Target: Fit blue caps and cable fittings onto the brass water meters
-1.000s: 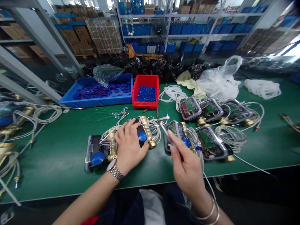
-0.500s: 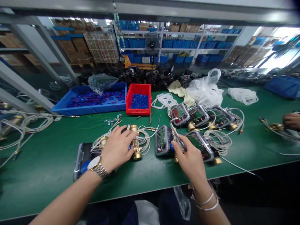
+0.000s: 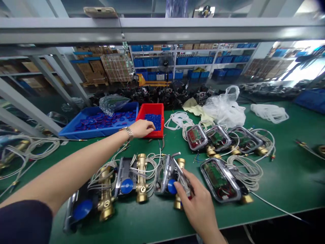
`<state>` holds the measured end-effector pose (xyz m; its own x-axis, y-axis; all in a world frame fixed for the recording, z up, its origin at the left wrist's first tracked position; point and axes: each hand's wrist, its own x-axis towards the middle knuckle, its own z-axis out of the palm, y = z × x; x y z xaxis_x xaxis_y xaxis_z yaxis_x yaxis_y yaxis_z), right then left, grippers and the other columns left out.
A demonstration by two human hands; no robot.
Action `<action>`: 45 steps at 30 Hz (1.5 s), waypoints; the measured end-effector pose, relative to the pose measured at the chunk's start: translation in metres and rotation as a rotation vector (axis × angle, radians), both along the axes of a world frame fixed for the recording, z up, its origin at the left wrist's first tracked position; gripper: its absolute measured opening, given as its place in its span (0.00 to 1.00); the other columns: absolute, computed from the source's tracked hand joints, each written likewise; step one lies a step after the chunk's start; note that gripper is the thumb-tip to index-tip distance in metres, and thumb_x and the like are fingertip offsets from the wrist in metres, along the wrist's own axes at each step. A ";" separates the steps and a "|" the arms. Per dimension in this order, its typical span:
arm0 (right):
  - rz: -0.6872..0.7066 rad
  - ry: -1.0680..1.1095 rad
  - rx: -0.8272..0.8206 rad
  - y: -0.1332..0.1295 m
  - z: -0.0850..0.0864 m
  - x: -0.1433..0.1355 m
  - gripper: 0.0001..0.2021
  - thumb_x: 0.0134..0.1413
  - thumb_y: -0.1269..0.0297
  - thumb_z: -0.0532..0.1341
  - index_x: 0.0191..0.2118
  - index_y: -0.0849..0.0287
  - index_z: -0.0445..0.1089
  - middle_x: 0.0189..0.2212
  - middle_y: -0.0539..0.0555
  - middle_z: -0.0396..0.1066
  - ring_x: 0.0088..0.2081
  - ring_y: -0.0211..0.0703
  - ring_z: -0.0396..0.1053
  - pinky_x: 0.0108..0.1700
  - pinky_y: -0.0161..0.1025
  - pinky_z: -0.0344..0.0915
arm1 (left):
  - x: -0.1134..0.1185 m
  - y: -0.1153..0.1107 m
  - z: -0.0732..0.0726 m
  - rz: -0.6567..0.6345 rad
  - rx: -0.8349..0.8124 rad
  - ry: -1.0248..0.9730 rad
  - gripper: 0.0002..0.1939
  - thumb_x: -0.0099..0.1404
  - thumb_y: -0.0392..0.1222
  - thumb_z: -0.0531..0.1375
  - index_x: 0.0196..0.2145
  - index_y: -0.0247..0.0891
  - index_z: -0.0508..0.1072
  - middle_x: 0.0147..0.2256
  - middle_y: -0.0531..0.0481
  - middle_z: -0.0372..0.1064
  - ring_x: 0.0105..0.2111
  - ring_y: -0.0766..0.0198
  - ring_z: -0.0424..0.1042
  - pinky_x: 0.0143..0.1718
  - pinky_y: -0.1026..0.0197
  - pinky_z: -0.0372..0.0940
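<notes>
My left hand [image 3: 144, 128] reaches over the front of the red bin [image 3: 158, 134], its fingers curled together at the small blue pieces [image 3: 155, 119] inside. Whatever its fingertips hold is hidden. My right hand [image 3: 198, 200] is closed around a silver metal hand tool [image 3: 181, 171] with a bent, pale tip and a bit of red at its grip; its exact kind is unclear. The tool lies over a brass-bodied meter [image 3: 178, 203] with a blue round cap [image 3: 172, 186]. Left of it lie two more meters with brass pipes [image 3: 141, 178] and coiled grey cables.
A blue tray [image 3: 101, 134] of blue discs stands left of the red bin. Several clear-windowed meters [image 3: 196, 137] lie at the right, with one [image 3: 220, 179] nearer me. Plastic bags [image 3: 224, 106] sit behind them. A shelf beam [image 3: 162, 32] crosses above the table.
My left hand has left the meter at the left and moved forward to the red bin. My right hand still holds the tool by the meter. The view has tilted up slightly.
</notes>
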<state>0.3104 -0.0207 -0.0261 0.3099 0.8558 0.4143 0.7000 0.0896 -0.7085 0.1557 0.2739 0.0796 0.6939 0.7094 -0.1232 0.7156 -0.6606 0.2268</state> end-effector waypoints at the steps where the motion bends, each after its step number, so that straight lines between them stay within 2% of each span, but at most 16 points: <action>1: -0.005 -0.007 0.016 0.000 -0.001 0.000 0.18 0.63 0.58 0.62 0.56 0.54 0.70 0.50 0.57 0.77 0.50 0.49 0.77 0.49 0.43 0.75 | 0.012 0.017 -0.011 0.019 -0.004 0.024 0.13 0.71 0.45 0.58 0.48 0.37 0.75 0.50 0.45 0.74 0.50 0.56 0.72 0.56 0.51 0.66; 2: -0.008 -0.015 0.029 0.001 -0.002 -0.001 0.18 0.63 0.58 0.62 0.57 0.54 0.70 0.50 0.56 0.76 0.50 0.49 0.76 0.49 0.42 0.75 | 0.023 0.032 -0.021 0.041 -0.012 0.049 0.15 0.71 0.47 0.59 0.50 0.36 0.73 0.51 0.44 0.72 0.50 0.56 0.72 0.54 0.47 0.68; 6: -0.002 -0.016 0.046 0.002 -0.004 -0.004 0.17 0.64 0.61 0.61 0.57 0.53 0.69 0.52 0.56 0.76 0.52 0.50 0.75 0.51 0.43 0.75 | 0.051 0.070 -0.057 0.131 -0.051 0.117 0.18 0.70 0.48 0.60 0.53 0.36 0.70 0.52 0.43 0.69 0.49 0.56 0.72 0.50 0.48 0.71; 10: -0.001 0.029 0.035 0.003 -0.005 -0.004 0.18 0.64 0.62 0.60 0.58 0.54 0.69 0.51 0.58 0.75 0.52 0.51 0.75 0.51 0.45 0.75 | 0.056 0.085 -0.073 0.173 -0.073 0.113 0.18 0.70 0.47 0.60 0.53 0.36 0.70 0.52 0.43 0.70 0.48 0.56 0.73 0.49 0.49 0.72; 14: 0.013 0.042 0.044 0.004 -0.005 -0.004 0.18 0.64 0.62 0.60 0.58 0.55 0.68 0.51 0.59 0.75 0.52 0.52 0.74 0.51 0.47 0.75 | 0.049 0.086 -0.068 0.193 -0.044 0.066 0.17 0.70 0.48 0.60 0.52 0.36 0.71 0.51 0.44 0.70 0.48 0.56 0.73 0.49 0.50 0.72; 18: 0.016 0.076 0.041 0.003 -0.004 -0.005 0.17 0.65 0.62 0.59 0.58 0.54 0.69 0.51 0.59 0.74 0.53 0.52 0.73 0.51 0.47 0.74 | 0.043 0.073 -0.045 0.213 0.040 -0.023 0.16 0.70 0.49 0.60 0.49 0.35 0.73 0.49 0.44 0.72 0.47 0.57 0.73 0.50 0.48 0.71; 21: 0.015 0.084 0.046 0.002 -0.003 -0.005 0.16 0.65 0.62 0.60 0.57 0.54 0.70 0.50 0.58 0.75 0.52 0.50 0.73 0.51 0.45 0.73 | 0.037 0.047 -0.021 0.198 0.108 -0.132 0.13 0.68 0.47 0.62 0.43 0.37 0.79 0.45 0.46 0.77 0.47 0.56 0.75 0.52 0.52 0.68; 23: 0.010 0.119 0.040 0.002 -0.003 -0.004 0.16 0.64 0.61 0.60 0.56 0.54 0.70 0.50 0.58 0.75 0.51 0.50 0.73 0.52 0.45 0.72 | 0.030 0.017 -0.004 0.170 0.139 -0.208 0.12 0.67 0.45 0.61 0.42 0.40 0.82 0.43 0.47 0.80 0.46 0.56 0.75 0.51 0.56 0.66; 25: 0.013 0.206 0.022 0.002 -0.004 -0.002 0.16 0.64 0.60 0.61 0.55 0.55 0.71 0.50 0.58 0.75 0.51 0.50 0.73 0.53 0.46 0.72 | 0.017 -0.023 0.011 0.133 0.141 -0.267 0.13 0.66 0.45 0.60 0.44 0.43 0.82 0.42 0.51 0.80 0.42 0.59 0.77 0.46 0.59 0.67; 28: 0.046 0.369 -0.008 0.002 -0.006 0.001 0.17 0.63 0.59 0.62 0.55 0.56 0.72 0.51 0.59 0.75 0.51 0.49 0.74 0.54 0.47 0.72 | -0.013 -0.093 0.030 0.060 0.114 -0.425 0.10 0.64 0.44 0.62 0.40 0.45 0.82 0.34 0.55 0.80 0.32 0.63 0.76 0.38 0.61 0.68; 31: 0.065 0.447 -0.031 0.002 -0.010 0.004 0.18 0.62 0.58 0.63 0.56 0.56 0.72 0.51 0.59 0.75 0.50 0.48 0.75 0.54 0.47 0.72 | -0.049 -0.157 0.038 0.057 0.049 -0.485 0.08 0.65 0.48 0.62 0.38 0.47 0.81 0.34 0.55 0.80 0.30 0.62 0.76 0.32 0.62 0.69; 34: 0.061 0.469 -0.023 0.001 -0.013 0.004 0.19 0.62 0.58 0.63 0.56 0.56 0.72 0.51 0.59 0.75 0.50 0.49 0.75 0.54 0.48 0.71 | -0.078 -0.201 0.029 0.070 0.041 -0.543 0.09 0.67 0.50 0.61 0.40 0.50 0.80 0.36 0.55 0.80 0.32 0.61 0.78 0.32 0.61 0.71; 37: 0.059 0.482 -0.006 0.001 -0.015 0.004 0.19 0.61 0.57 0.64 0.56 0.56 0.73 0.52 0.59 0.75 0.51 0.50 0.74 0.55 0.48 0.71 | -0.089 -0.228 0.005 0.047 0.133 -0.642 0.07 0.67 0.45 0.63 0.42 0.51 0.80 0.37 0.56 0.81 0.35 0.61 0.79 0.35 0.61 0.73; 41: 0.059 0.488 -0.002 0.001 -0.015 0.002 0.19 0.61 0.56 0.64 0.55 0.55 0.73 0.52 0.58 0.74 0.51 0.49 0.74 0.55 0.46 0.71 | -0.074 -0.243 -0.030 0.041 0.162 -0.784 0.08 0.65 0.37 0.66 0.42 0.45 0.79 0.35 0.55 0.80 0.34 0.65 0.78 0.37 0.62 0.72; 43: 0.059 0.486 -0.004 0.001 -0.014 0.002 0.18 0.61 0.56 0.64 0.55 0.54 0.73 0.52 0.58 0.74 0.51 0.49 0.74 0.56 0.46 0.70 | -0.060 -0.243 -0.042 0.057 0.172 -0.820 0.07 0.63 0.36 0.68 0.40 0.44 0.79 0.34 0.56 0.79 0.33 0.67 0.77 0.37 0.64 0.71; 45: 0.059 0.482 -0.004 0.001 -0.015 0.001 0.18 0.62 0.56 0.63 0.55 0.54 0.73 0.52 0.57 0.74 0.51 0.49 0.74 0.55 0.46 0.70 | -0.047 -0.240 -0.050 0.010 0.206 -0.838 0.07 0.63 0.35 0.68 0.39 0.43 0.78 0.33 0.56 0.79 0.33 0.67 0.75 0.37 0.63 0.70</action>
